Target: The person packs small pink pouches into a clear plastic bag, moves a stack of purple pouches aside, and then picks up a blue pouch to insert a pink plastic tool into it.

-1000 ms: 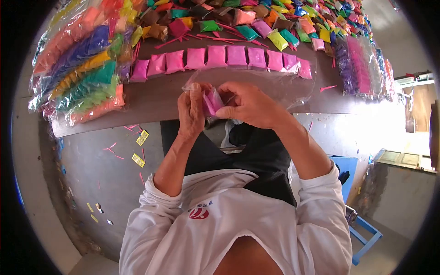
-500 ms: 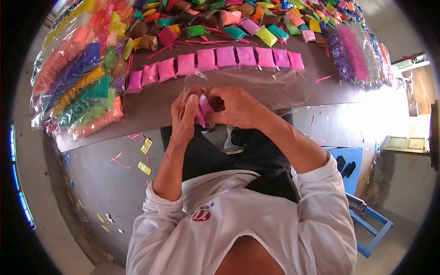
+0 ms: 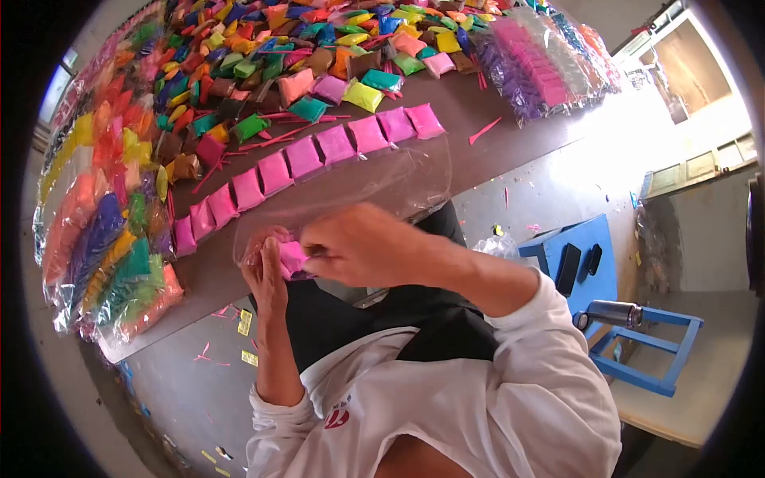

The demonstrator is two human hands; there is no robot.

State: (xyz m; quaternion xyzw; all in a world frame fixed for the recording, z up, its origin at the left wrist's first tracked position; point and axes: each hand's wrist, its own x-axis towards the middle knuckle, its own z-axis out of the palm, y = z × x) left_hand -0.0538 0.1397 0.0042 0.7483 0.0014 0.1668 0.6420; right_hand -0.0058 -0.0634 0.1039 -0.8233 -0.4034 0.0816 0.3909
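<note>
My left hand (image 3: 265,267) is closed on a small pink packet (image 3: 292,258) at the near edge of the brown table (image 3: 219,275). Right beside it, my right hand (image 3: 351,245) has its fingers curled at the packet's right side. A clear plastic bag (image 3: 398,179) spreads from around my hands to the right. Beyond it, a slanting row of pink and magenta packets (image 3: 304,157) lies side by side; the bag's far edge runs along the row.
A heap of multicoloured packets (image 3: 319,60) covers the far table. Clear bags of sorted packets stand at the left (image 3: 103,247) and far right (image 3: 542,64). Pink strips (image 3: 484,131) lie about. A blue stool (image 3: 645,350) and a metal flask (image 3: 613,313) are at the right.
The view has turned, so the row now slants and my hands appear further left and lower. My right hand has shifted, its back now more toward the camera; the pink packet remains between my hands.
</note>
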